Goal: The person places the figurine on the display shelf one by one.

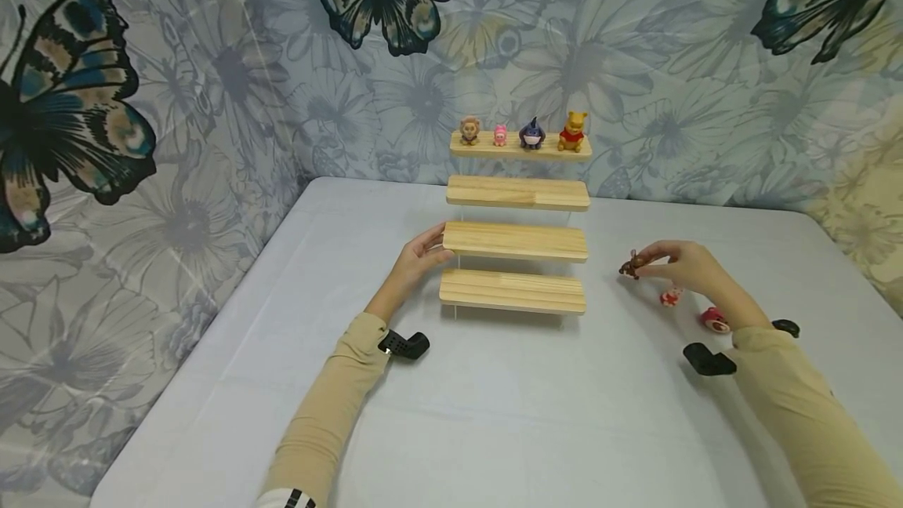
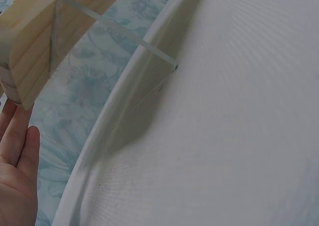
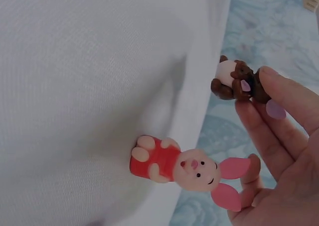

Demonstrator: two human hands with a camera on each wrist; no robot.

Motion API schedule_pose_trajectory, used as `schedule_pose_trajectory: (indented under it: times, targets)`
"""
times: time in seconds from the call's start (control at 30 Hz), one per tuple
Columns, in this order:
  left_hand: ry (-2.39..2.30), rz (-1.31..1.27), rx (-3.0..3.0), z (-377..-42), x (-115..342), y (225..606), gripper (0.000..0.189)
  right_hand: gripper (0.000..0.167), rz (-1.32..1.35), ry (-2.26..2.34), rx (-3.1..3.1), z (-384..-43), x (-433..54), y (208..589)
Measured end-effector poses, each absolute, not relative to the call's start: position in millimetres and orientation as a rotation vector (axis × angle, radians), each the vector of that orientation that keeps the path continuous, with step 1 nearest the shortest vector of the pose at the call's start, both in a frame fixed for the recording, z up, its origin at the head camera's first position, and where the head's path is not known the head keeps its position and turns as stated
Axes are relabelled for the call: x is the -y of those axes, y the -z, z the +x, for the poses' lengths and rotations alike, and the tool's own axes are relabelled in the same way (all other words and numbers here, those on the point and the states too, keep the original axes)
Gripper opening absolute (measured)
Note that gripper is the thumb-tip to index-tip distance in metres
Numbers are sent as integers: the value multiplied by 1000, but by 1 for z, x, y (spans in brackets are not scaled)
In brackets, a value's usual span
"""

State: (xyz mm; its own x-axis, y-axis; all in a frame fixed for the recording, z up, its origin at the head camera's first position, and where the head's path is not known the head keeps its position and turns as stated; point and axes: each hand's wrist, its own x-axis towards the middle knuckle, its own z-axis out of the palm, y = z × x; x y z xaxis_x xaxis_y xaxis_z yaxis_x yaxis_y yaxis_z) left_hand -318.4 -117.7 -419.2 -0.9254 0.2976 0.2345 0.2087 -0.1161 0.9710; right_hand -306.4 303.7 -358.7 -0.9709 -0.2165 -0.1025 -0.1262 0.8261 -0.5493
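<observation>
With extended fingers the left hand (image 1: 415, 259) touches a four-tier wooden shelf (image 1: 515, 241) standing between both hands, a lion-like figurine (image 1: 469, 131), pink figurine (image 1: 500, 136), Eeyore (image 1: 532, 135) and Winnie the Pooh (image 1: 572, 133) atop it beyond those fingers, while the right hand (image 1: 683, 263) pinches a brown purple-eared figurine (image 3: 222, 89), Piglet (image 3: 167, 159) and a pinkish-red bear (image 1: 715, 320) nearer that wrist.

A: What stands directly on the white-covered table (image 1: 536, 402)?
B: A wooden tiered shelf (image 1: 515, 238); to its right, a pig figure (image 1: 671, 297) and a red figure (image 1: 716, 321), apart.
A: And the shelf's top tier?
B: Left to right: lion (image 1: 469, 131), pink figure (image 1: 499, 136), donkey (image 1: 532, 135), bear (image 1: 572, 133).
</observation>
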Motion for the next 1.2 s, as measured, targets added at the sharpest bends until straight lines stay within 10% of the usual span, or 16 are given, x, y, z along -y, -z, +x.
schedule_pose_trajectory:
  times: [1.2]
  targets:
    - [-2192,600,-2037,-305,116,399,54,52,-283,974,-2972,-299,-284,310]
